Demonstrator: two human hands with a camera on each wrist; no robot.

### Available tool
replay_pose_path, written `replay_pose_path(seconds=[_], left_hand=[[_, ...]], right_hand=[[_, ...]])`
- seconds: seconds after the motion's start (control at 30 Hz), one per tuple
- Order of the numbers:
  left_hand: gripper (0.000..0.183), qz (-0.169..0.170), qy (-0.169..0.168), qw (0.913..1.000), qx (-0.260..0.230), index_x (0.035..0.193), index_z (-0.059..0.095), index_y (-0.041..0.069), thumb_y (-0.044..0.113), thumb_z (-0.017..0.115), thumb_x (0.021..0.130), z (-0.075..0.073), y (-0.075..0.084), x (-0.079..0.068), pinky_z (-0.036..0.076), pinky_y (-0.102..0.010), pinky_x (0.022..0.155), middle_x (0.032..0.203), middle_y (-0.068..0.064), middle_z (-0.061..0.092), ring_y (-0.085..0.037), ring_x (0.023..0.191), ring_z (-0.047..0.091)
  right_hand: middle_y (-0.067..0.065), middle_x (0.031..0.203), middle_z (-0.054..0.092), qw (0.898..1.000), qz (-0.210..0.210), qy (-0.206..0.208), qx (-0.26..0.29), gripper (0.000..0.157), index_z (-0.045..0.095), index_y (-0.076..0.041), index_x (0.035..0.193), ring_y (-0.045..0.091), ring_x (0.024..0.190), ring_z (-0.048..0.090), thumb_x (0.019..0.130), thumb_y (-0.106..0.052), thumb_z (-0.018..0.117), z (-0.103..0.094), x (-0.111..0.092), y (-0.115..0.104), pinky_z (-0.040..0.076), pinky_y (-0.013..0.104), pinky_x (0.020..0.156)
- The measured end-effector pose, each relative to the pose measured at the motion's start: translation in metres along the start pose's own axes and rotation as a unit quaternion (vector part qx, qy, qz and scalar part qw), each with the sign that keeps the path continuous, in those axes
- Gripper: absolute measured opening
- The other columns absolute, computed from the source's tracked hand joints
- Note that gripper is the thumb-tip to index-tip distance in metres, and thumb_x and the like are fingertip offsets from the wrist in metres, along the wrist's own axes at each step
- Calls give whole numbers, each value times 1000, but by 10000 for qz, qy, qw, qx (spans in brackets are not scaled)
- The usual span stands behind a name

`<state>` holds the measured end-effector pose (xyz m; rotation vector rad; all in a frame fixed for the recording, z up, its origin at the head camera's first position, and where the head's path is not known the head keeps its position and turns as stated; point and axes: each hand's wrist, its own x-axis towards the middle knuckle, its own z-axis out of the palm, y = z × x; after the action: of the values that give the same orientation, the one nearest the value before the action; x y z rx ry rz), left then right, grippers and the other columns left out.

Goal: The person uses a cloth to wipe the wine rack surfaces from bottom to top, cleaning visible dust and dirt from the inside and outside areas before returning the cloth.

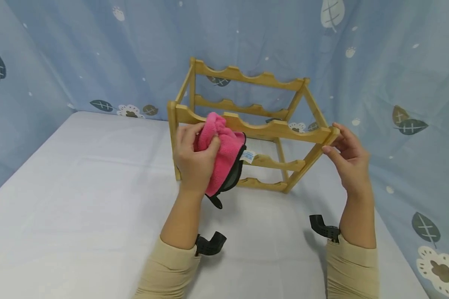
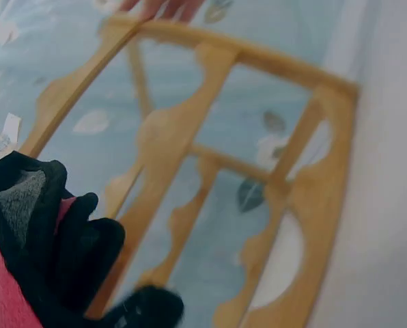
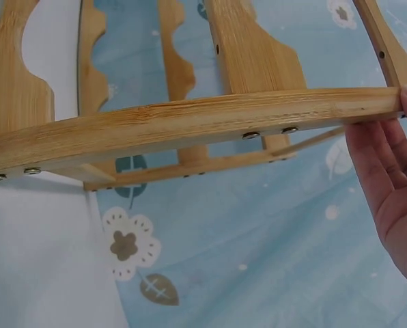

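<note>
My left hand [image 1: 194,158] pinches a fuzzy pink cleaning cloth [image 1: 224,166] with black edging, a grey back and a small white label. The bunched cloth lies against the scalloped front top rail of a wooden bottle rack [image 1: 280,129] and overlaps its lower rails in the head view. At the rack's front right top corner, my right hand [image 1: 349,162] grips the wood between thumb and fingers. The right wrist view shows those fingers [image 3: 388,160] under the end of the side bar [image 3: 190,116]. Pink and black cloth [image 2: 9,294] fills the left wrist view's lower left corner.
The rack stands on a white-covered table [image 1: 97,199]. Behind it and along the right side hangs a blue curtain [image 1: 265,37] with leaves and flowers. Black wrist mounts [image 1: 211,243] stick out from both beige sleeves [image 1: 168,270].
</note>
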<state>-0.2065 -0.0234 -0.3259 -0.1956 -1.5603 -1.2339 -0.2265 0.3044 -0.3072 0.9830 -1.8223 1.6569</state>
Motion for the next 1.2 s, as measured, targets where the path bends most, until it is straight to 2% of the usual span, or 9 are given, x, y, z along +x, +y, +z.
replay_pose_path(seconds=[0.1,0.23,0.43,0.53,0.63,0.77,0.93,1.07,1.2], left_hand=[[25,-236,283,9993,26,97,64,-4,11,72,80,-12,-4,7,51,-25,74,92,-18,54,-19,86,54],[26,-290,561,9980,-27,97,63,-7,11,71,80,-20,-10,14,49,-22,73,91,-22,52,-15,84,52],[28,-356,952,9946,-187,97,62,-8,13,69,80,-23,-19,17,48,-22,70,92,-23,52,-9,85,50],[27,-165,897,9949,-424,95,61,-8,12,68,79,-21,-18,15,48,-22,70,90,-21,52,-13,84,51],[23,204,605,9951,-760,92,61,-7,10,67,77,-12,-11,10,48,-23,70,87,-19,53,-19,83,53],[19,609,85,9909,-1194,90,62,-5,6,66,75,5,7,-4,49,-25,68,85,-17,55,-24,81,55],[20,958,-554,9871,-1160,90,63,-2,3,68,71,27,25,-32,54,-28,63,84,-13,56,-22,75,60],[22,989,-1246,9829,-926,91,66,3,6,71,70,38,30,-52,53,-23,64,85,-9,60,-17,76,62],[22,673,-1953,9742,-913,93,69,5,9,74,72,44,29,-68,51,-16,69,91,-7,63,-14,83,63]], right_hand=[[8,106,63,10000,-2,17,-4,52,46,9,133,16,90,60,83,12,62,-1,0,0,50,20,82],[8,106,63,10000,-11,39,39,52,45,10,133,16,90,59,83,12,62,-1,0,-1,51,20,82],[9,107,63,10000,8,58,73,52,46,9,133,16,90,59,83,14,61,1,2,-1,51,21,81],[8,107,63,9999,42,74,82,52,46,8,133,16,90,59,83,15,60,1,2,-2,51,20,81],[8,106,63,9999,68,88,107,52,47,7,133,16,90,59,83,15,59,0,2,-2,51,20,81],[8,106,62,9998,46,99,182,52,47,7,133,16,90,59,83,15,60,0,2,-2,51,21,80],[9,105,62,9998,49,133,151,52,46,8,133,17,89,59,83,16,59,0,1,-1,51,21,80],[8,105,63,9998,53,160,75,52,46,8,133,16,88,59,83,15,60,1,-1,0,50,21,80],[8,105,63,9998,70,156,48,52,46,8,133,16,89,59,83,13,61,2,-1,1,50,21,81]])
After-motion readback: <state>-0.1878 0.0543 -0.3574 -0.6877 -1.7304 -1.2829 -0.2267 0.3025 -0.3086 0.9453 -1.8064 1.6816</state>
